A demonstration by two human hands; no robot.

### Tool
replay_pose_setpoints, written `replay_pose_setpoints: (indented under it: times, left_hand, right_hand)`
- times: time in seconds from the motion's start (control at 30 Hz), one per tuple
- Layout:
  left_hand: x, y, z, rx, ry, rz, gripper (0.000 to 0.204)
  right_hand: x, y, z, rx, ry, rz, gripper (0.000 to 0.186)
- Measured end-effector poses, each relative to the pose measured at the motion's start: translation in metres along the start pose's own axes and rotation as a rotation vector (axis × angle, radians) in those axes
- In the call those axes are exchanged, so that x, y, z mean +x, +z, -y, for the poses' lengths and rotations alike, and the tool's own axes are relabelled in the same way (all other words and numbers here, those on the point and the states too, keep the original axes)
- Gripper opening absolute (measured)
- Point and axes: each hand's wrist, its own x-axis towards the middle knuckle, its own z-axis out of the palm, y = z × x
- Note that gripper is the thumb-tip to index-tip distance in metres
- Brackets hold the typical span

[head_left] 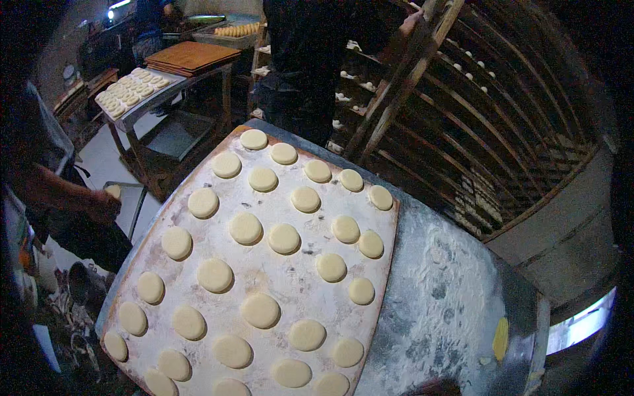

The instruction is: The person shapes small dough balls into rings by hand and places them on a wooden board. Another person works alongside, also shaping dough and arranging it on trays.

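Note:
A large flour-dusted wooden board (264, 204) lies on the table, bearing several flat round dough pieces (261, 310) spaced apart. At the lower edge, right of the board, a dark blurred sliver (436, 388) shows, which looks like part of my right hand; its fingers are hidden. It is nearest to the floured tabletop (436, 310). My left hand is out of the picture. A yellow oval piece (500, 338), perhaps a dough scraper, lies near the table's right edge.
A co-worker's hand (105, 204) at the left is near a tray (135, 204). Another person in dark clothes (300, 72) stands beyond the table, a hand (413, 20) by the wooden rack (403, 86). Ring-shaped dough (129, 92) and stacked brown boards (191, 56) sit on a side table.

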Motion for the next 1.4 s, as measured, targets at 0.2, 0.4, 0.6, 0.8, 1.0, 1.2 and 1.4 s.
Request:
replay_pose_setpoints:
  times: [0.2,0.4,0.6,0.8,1.0,1.2,1.4]
  left_hand:
    - [-0.002,0.000,-0.004,-0.036,-0.005,0.022,0.030]
    - [-0.011,0.004,-0.023,-0.065,0.002,0.097,0.033]
    - [-0.026,0.017,-0.035,-0.127,-0.005,0.091,0.034]
    - [-0.023,0.009,-0.096,-0.735,-0.417,0.072,0.040]
    - [-0.049,0.031,-0.143,-0.861,-0.601,0.250,0.038]
    - [-0.043,0.039,-0.188,-0.864,-0.639,0.165,0.018]
    - [-0.059,0.030,-0.234,-0.737,-0.474,0.115,0.014]
  right_hand:
    - [-0.004,-0.008,0.000,0.052,-0.017,-0.008,0.021]
    - [-0.018,-0.015,-0.004,0.181,-0.108,-0.048,0.021]
    - [-0.065,-0.029,0.001,0.635,0.216,-0.058,0.027]
    - [-0.113,-0.017,-0.054,0.457,0.121,0.174,0.034]
    - [-0.149,-0.046,-0.035,0.717,-0.246,0.070,0.029]
    - [-0.177,-0.072,-0.041,0.708,-0.046,0.029,0.038]
    - [-0.189,-0.088,-0.052,0.630,-0.246,0.021,0.037]
